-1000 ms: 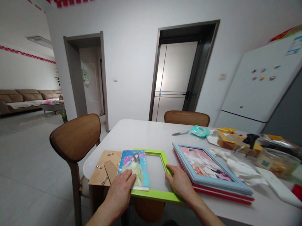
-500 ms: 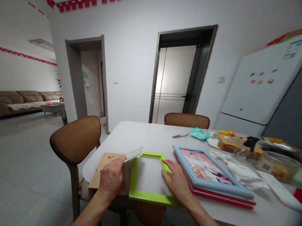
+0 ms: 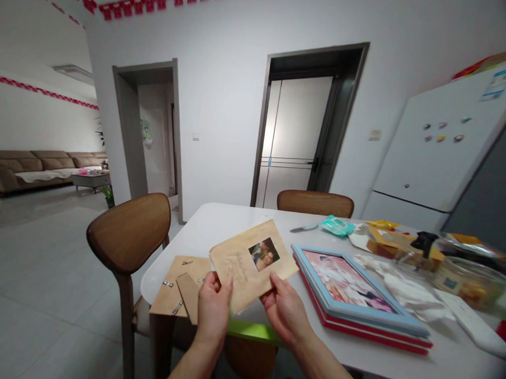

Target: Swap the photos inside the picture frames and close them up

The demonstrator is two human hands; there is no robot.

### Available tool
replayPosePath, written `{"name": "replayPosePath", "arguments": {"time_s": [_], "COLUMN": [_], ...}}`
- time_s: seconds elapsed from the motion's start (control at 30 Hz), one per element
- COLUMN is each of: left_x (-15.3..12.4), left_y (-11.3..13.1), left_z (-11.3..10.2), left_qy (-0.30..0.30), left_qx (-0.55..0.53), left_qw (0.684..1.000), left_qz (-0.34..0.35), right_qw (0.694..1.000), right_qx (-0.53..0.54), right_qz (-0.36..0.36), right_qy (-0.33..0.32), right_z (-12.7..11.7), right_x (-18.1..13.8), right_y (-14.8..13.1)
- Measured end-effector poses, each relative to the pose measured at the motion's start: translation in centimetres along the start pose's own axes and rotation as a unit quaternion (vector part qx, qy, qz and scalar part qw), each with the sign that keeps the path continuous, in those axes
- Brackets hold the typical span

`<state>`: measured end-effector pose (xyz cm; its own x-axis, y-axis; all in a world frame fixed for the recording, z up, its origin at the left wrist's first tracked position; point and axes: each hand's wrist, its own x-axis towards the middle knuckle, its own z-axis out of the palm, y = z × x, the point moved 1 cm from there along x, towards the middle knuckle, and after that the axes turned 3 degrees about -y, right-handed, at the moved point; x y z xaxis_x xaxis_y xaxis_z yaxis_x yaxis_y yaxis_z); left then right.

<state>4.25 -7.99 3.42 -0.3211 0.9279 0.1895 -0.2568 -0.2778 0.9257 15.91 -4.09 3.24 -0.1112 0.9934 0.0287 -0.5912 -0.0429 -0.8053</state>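
Both hands grip a tan paper sheet with faint writing and a small dark photo on its face. My left hand pinches its lower left edge, and my right hand has the lower right edge between thumb and fingers. The sheet is tilted above a lime-green picture frame, hiding most of it; only the near side shows. Left of my left hand lies a brown backing board with several metal clips and a stand flap.
To the right, a light-blue picture frame with a pink picture rests on red frames. Behind are a knife, a teal wipes pack, crumpled tissue and a clear tub. Wooden chairs stand around the white table.
The thin sheet seen nearly edge-on in my left hand has given way to the tan sheet facing up over the green frame. My right hand has left the frame's side and grips the sheet.
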Motion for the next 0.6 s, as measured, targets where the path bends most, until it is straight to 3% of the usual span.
{"name": "replayPosePath", "arguments": {"time_s": [0.1, 0.2, 0.27, 0.43, 0.6], "left_x": [-0.1, 0.3, 0.3, -1.1, -1.9], "left_y": [-1.2, -1.6, -1.7, -1.8, -1.9], "left_z": [-0.3, -1.5, -2.1, -1.9, -1.6], "left_qy": [-0.024, 0.0, -0.014, -0.113, -0.153], "left_qx": [0.025, 0.155, 0.23, 0.441, 0.495], "left_qw": [0.998, 0.987, 0.973, 0.89, 0.854], "left_qz": [-0.045, -0.044, -0.032, 0.02, 0.042], "right_qw": [0.987, 0.958, 0.941, 0.922, 0.921], "right_qx": [-0.16, -0.285, -0.33, -0.363, -0.36], "right_qz": [0.001, 0.039, 0.066, 0.126, 0.138], "right_qy": [0.015, -0.005, -0.023, -0.051, -0.061], "right_z": [-2.0, -4.1, -5.1, -5.6, -5.0], "right_x": [1.6, 3.1, 3.8, 5.1, 6.4], "right_y": [-1.3, -2.3, -2.8, -2.5, -1.0]}}
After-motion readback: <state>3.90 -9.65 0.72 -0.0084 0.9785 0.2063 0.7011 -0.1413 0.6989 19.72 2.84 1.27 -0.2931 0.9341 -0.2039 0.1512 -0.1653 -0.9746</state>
